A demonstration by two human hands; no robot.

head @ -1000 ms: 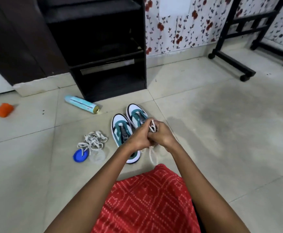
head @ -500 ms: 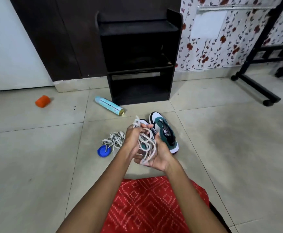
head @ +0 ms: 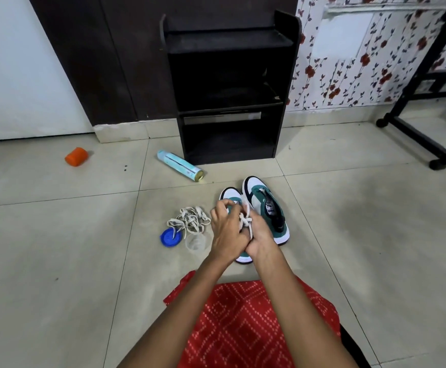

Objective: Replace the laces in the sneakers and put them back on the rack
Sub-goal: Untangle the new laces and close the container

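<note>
White lace (head: 245,220) is bunched between my two grips. The left grip (head: 225,229) and the right grip (head: 260,236) press together, fingers curled round the strands. I hold the bundle directly over the near sneaker (head: 229,194), probably so the ends reach the eyelets without slack dragging on the floor. The second sneaker (head: 268,208) lies just beside it on the right, with both toes towards the rack (head: 227,75). Another lace (head: 190,221) lies heaped just to the left, partly over a blue lid (head: 169,238).

Clearance: the rack's open front faces me. The tiles between it and the sneakers are free. A can (head: 180,166) lies to the left of that path. The rack shelves are too dark to judge.
</note>
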